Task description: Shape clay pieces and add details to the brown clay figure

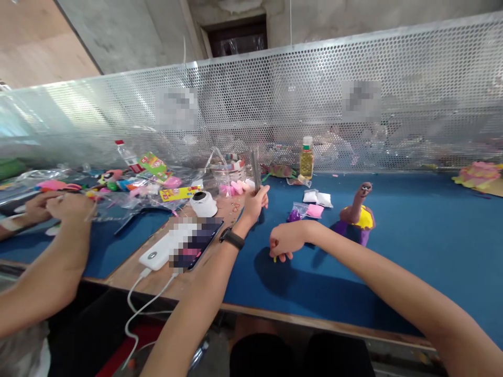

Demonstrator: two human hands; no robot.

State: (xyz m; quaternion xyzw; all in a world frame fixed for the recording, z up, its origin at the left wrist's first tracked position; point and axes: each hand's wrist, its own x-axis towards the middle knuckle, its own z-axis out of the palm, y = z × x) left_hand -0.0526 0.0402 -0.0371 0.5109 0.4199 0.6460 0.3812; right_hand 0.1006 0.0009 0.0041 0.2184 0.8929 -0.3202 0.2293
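My left hand [257,203], with a black band on the wrist, is wrapped round an upright grey tool [256,170] whose exact kind I cannot make out. Over the blue mat [314,285], my right hand [285,240] is closed in a pinch with a tiny bit of yellow-green material [275,258] showing under its fingers. Behind it lie a purple lump [294,215], a pink packet [315,210] and white packets [324,199]. To the right stands a clay figure [358,210] with a long brown neck, a yellow patch and purple legs.
A bottle of yellow liquid [306,158] stands near the perforated metal screen [243,110]. Left of my forearm are a white power bank [167,245], a phone [206,241] and a white round device [203,204]. At far left another person's hands [65,207] work beside cluttered plastic bags.
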